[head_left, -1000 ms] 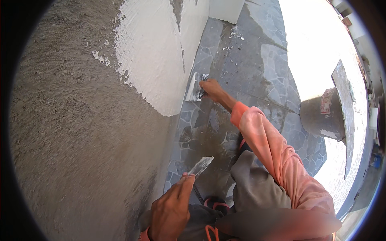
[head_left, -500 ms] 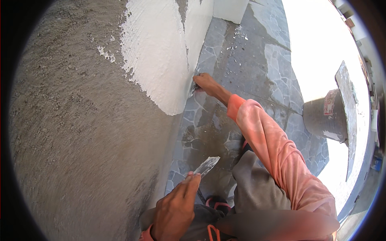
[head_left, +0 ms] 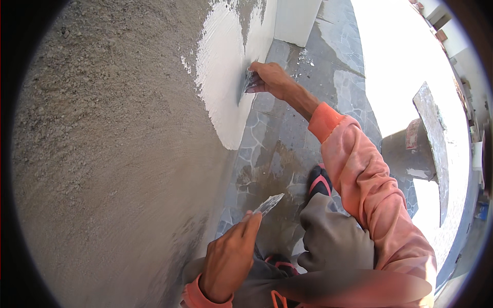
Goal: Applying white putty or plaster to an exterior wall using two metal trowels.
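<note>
My right hand (head_left: 269, 78) is closed on a wide flat trowel (head_left: 244, 84), whose blade lies against the white plaster patch (head_left: 221, 102) on the wall. Around the patch the wall is rough grey render (head_left: 102, 143). Low in the view my left hand (head_left: 231, 254) is closed on a narrow putty knife (head_left: 268, 204), its blade smeared with white and pointing up and to the right.
A grey paved floor (head_left: 280, 154) with white flecks runs along the wall to a white block (head_left: 291, 20). At right, beside a bright sunlit area, sits a dark bucket (head_left: 398, 154) with a big flat board (head_left: 432, 133) on it. My sandalled foot (head_left: 318, 182) shows below my arm.
My right hand has moved from just above the floor up along the wall, bringing the trowel onto the white plaster. My left hand has shifted slightly, still holding the knife.
</note>
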### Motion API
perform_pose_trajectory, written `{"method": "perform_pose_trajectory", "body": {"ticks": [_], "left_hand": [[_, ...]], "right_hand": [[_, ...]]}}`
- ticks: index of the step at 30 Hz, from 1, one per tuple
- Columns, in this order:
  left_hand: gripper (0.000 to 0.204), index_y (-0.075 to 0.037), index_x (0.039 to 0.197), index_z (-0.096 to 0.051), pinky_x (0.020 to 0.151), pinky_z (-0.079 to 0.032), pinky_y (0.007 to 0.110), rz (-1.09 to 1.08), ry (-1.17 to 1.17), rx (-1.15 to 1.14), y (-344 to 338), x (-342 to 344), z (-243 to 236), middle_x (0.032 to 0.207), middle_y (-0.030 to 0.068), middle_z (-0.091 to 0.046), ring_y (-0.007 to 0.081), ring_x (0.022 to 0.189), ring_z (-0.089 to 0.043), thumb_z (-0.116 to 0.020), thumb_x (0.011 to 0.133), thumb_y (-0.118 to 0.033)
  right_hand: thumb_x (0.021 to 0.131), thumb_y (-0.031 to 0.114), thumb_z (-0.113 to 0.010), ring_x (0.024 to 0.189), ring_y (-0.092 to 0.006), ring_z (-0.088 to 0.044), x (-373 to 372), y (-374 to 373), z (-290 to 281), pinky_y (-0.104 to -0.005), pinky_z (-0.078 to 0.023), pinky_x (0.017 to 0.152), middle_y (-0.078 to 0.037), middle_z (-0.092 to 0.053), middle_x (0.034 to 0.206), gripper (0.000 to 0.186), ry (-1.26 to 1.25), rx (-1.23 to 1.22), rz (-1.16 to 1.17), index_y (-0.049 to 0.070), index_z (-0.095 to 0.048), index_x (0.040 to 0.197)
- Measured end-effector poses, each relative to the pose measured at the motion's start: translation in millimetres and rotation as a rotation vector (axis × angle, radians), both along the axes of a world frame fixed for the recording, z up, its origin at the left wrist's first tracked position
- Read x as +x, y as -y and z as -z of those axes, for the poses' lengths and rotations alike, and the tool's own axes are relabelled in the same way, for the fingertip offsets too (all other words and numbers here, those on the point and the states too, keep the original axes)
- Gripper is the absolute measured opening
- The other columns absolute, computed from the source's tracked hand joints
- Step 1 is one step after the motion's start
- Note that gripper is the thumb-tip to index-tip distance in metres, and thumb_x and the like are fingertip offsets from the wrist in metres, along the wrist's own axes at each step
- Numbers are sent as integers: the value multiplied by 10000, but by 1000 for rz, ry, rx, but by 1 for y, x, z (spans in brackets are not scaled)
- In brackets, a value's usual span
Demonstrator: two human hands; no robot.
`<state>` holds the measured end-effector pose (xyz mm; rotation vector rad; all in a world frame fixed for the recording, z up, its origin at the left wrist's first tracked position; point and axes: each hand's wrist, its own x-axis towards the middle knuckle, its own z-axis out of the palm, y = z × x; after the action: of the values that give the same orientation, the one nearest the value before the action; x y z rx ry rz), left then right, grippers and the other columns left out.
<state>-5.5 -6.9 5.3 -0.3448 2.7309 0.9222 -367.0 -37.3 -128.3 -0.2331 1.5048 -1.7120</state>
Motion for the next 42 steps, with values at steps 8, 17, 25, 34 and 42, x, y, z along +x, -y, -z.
{"method": "perform_pose_trajectory", "body": {"ticks": [8,17,25,34,42], "left_hand": [[459,-24,1229,-485,725,-551,393,16,29,7,-1,4,2,1193,206,-595,334,983,-634,-527,785,84],[464,-8,1195,-520,751,-536,412,-58,-40,27,-3,3,3,1140,182,-628,362,946,-633,-481,755,131],[488,-13,1207,-526,752,-536,410,-59,-3,4,-5,0,2,1139,181,-629,358,948,-634,-484,743,136],[462,-3,1238,-481,732,-548,388,7,32,-25,-2,-2,4,1162,222,-604,332,979,-637,-536,787,78],[506,-3,1205,-520,755,-543,402,-50,-19,-4,-3,0,5,1138,185,-627,347,956,-636,-484,723,146]], "right_hand": [[913,157,-528,694,-206,-633,12,-26,-175,-343,-591,691,-123,-590,813,226,-352,-199,-102,-68,-537,927],[886,91,-531,725,-158,-590,22,-93,-106,-340,-521,710,-51,-560,828,120,-219,-228,191,-27,-550,892],[870,86,-505,746,-219,-632,70,-74,129,-428,-574,673,-98,-612,859,156,231,191,13,-35,-581,934],[850,118,-519,722,-261,-642,104,-41,172,-404,-569,635,-137,-627,825,242,113,274,-123,-104,-601,903],[824,130,-531,740,-257,-638,105,-22,151,-373,-603,629,-163,-616,901,332,139,237,-165,-161,-586,974]]}}
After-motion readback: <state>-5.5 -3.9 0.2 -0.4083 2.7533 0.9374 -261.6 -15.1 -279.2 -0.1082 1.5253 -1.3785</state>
